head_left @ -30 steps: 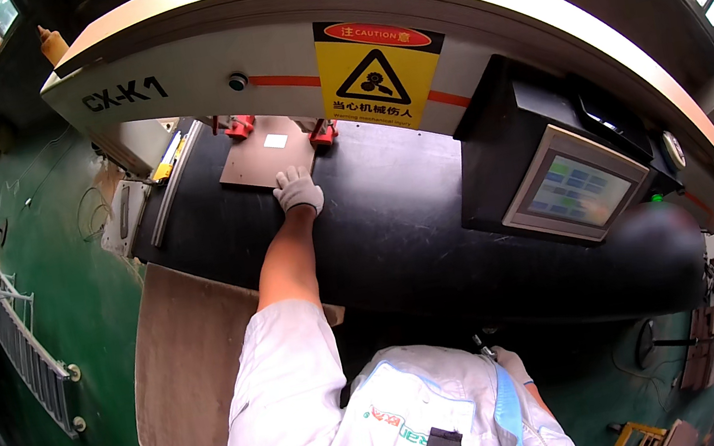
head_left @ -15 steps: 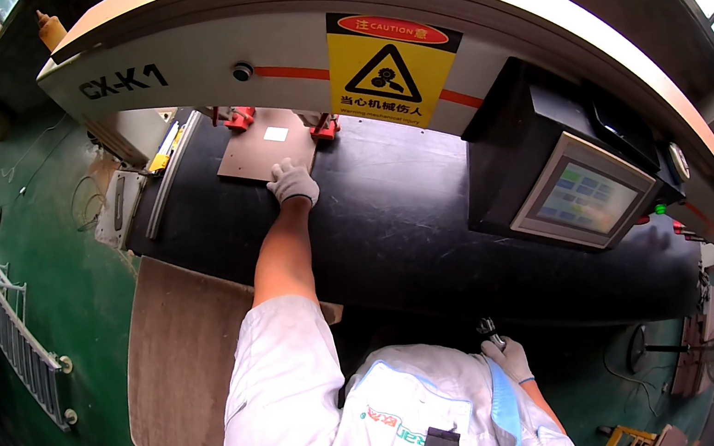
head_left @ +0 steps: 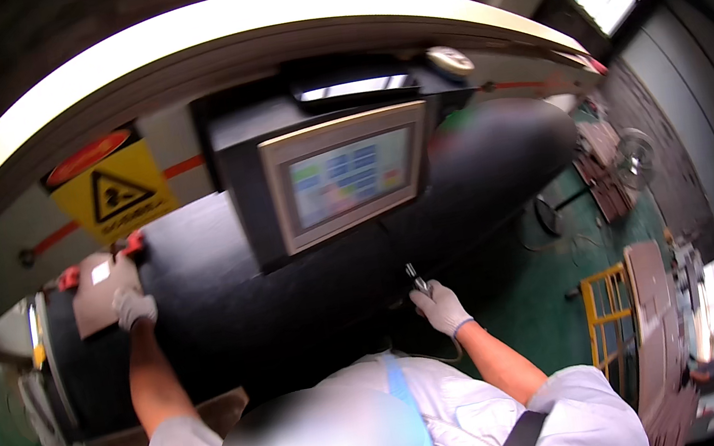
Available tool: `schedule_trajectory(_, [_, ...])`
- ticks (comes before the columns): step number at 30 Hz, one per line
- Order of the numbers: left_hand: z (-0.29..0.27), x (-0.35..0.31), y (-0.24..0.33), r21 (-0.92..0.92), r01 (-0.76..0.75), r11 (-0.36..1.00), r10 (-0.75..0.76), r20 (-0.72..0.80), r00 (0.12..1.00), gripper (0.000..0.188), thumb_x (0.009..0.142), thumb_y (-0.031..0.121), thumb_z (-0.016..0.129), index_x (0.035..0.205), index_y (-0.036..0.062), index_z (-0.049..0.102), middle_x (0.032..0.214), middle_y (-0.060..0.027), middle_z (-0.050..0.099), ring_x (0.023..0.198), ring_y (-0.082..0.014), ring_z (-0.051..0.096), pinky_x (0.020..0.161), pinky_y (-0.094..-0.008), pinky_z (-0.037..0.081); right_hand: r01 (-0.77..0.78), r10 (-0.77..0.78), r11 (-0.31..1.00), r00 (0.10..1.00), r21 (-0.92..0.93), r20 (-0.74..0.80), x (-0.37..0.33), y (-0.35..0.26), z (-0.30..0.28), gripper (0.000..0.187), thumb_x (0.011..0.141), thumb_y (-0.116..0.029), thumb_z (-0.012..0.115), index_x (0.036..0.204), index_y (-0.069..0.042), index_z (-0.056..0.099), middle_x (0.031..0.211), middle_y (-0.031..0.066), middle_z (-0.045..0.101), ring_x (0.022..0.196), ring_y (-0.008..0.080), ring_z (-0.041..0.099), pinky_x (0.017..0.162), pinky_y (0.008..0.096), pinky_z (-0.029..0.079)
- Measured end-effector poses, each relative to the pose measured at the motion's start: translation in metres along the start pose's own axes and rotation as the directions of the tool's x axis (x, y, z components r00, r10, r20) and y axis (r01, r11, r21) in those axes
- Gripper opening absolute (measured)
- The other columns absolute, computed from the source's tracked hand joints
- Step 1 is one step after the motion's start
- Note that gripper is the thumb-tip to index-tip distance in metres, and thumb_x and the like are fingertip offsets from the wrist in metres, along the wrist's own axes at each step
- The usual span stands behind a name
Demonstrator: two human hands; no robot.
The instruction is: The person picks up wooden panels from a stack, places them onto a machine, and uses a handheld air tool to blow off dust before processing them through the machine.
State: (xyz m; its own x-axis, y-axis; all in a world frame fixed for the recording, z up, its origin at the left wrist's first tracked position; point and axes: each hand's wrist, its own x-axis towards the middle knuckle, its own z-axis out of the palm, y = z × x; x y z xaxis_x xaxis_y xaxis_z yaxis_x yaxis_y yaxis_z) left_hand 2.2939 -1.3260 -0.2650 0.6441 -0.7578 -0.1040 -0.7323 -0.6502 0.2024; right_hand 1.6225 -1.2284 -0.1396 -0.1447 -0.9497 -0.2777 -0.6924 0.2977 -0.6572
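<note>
Gloves (head_left: 133, 307): white.
Warning sign (head_left: 114, 192): yellow with a black triangle.
Floor (head_left: 535, 288): green.
Machine bed (head_left: 229, 299): black.
Railing (head_left: 612, 313): yellow.

The left hand (head_left: 133, 307), in a white glove, is resting on a flat brownish sheet (head_left: 102, 291) lying at the left end of the machine's black bed (head_left: 230, 308), just below two red clamps (head_left: 134, 245). The right hand (head_left: 441, 308), also gloved, is gripping a small metal handle (head_left: 418, 281) at the bed's near edge, under a grey touchscreen panel (head_left: 348, 178). A yellow warning sign (head_left: 114, 192) is hanging on the machine's pale beam (head_left: 160, 39) above the sheet.
</note>
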Motion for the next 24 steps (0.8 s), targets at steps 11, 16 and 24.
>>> schedule_trajectory(11, [-0.031,-0.019,0.013,0.015,0.028,0.999,-0.029,0.046,0.999,0.032,0.091,0.010,0.059,0.123,0.0122,0.061,0.137,-0.0148,0.056,0.133,-0.0400,0.051,0.112,-0.0491,0.045,-0.009,0.225,0.883,0.886,0.470,-0.405,0.102,-0.070,-0.181,0.038,0.102,-0.044,0.061,0.087,-0.010,0.062,0.066,0.0071,0.065,0.044,0.0157,0.050,0.043,0.0345,0.041])
schedule_trajectory(16, [-0.045,-0.029,0.029,-0.003,0.045,0.999,-0.045,0.109,0.993,0.028,0.092,0.010,0.059,0.119,0.0106,0.065,0.137,-0.0164,0.056,0.134,-0.0406,0.051,0.112,-0.0498,0.045,0.017,0.203,0.881,0.889,0.473,-0.410,0.132,-0.070,-0.204,0.036,0.104,-0.045,0.063,0.090,-0.012,0.062,0.065,0.0066,0.064,0.041,0.0137,0.046,0.041,0.0329,0.036])
schedule_trajectory(24, [-0.016,-0.098,-0.005,-0.077,-0.299,0.951,0.294,-0.072,0.953,0.024,0.077,0.013,0.074,0.099,0.0120,0.063,0.120,-0.0122,0.059,0.119,-0.0369,0.057,0.094,-0.0513,0.052,-0.111,0.207,0.912,0.956,0.394,-0.209,0.119,-0.042,-0.256,0.044,0.104,-0.052,0.066,0.084,-0.014,0.059,0.066,0.0036,0.059,0.049,0.0122,0.048,0.045,0.0319,0.036])
